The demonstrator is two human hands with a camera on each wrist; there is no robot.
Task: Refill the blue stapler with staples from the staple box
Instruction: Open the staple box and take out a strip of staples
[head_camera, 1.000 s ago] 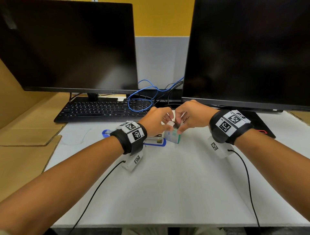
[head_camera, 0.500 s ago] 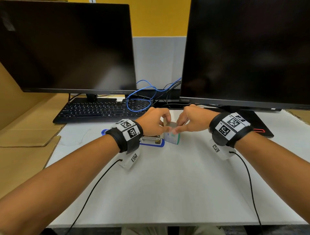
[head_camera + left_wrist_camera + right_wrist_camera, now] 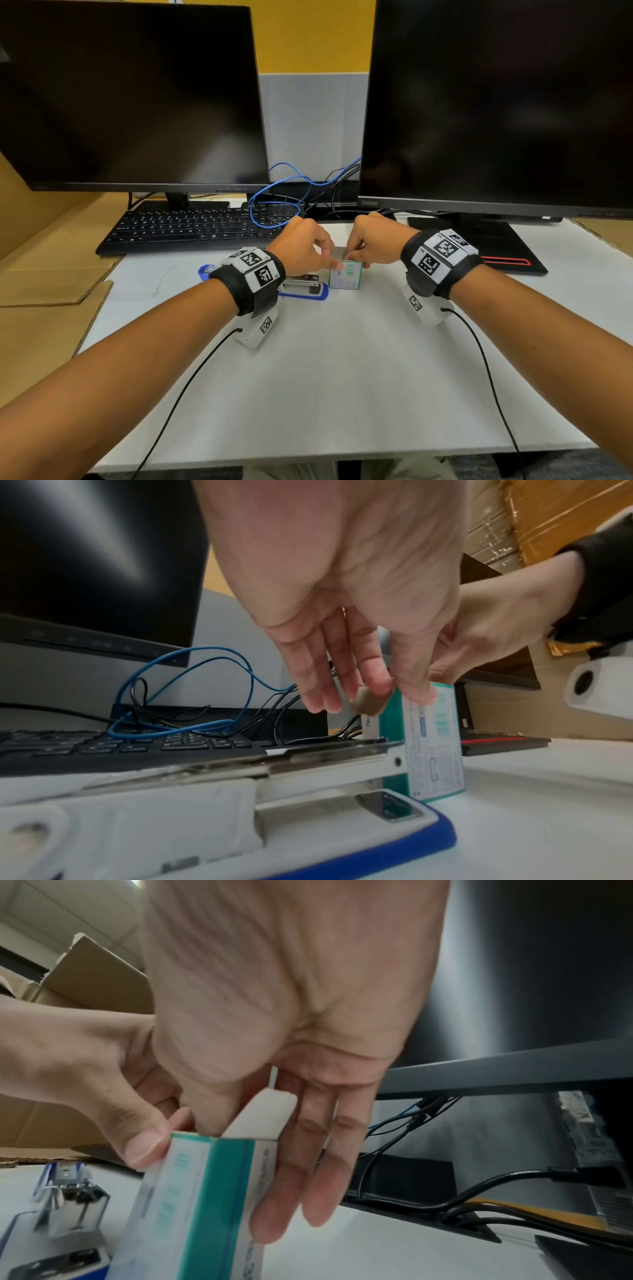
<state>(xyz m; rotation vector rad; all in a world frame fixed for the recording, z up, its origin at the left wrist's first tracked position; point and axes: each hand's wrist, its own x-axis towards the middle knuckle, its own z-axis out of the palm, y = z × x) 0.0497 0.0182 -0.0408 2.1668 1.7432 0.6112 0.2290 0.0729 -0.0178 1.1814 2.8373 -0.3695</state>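
The teal-and-white staple box (image 3: 346, 279) stands upright on the white table (image 3: 325, 377), its grey top flap (image 3: 337, 251) lifted open. My left hand (image 3: 334, 262) pinches the box's upper left corner, thumb on the front face (image 3: 143, 1139). My right hand (image 3: 352, 257) holds the top right, thumb down in the open mouth and fingers (image 3: 274, 1191) along the side. The blue stapler (image 3: 310, 290) lies open just left of the box, its metal magazine (image 3: 325, 758) exposed; my left wrist hides part of it.
A black keyboard (image 3: 191, 226) and a loop of blue cable (image 3: 274, 202) lie behind the hands. Two dark monitors (image 3: 130, 96) (image 3: 496, 102) stand at the back, the right one's black base (image 3: 479, 246) close to my right wrist. Cardboard (image 3: 51, 284) lies left of the table.
Both hands have stayed on the top of the staple box, working at its flap. The stapler has not moved.
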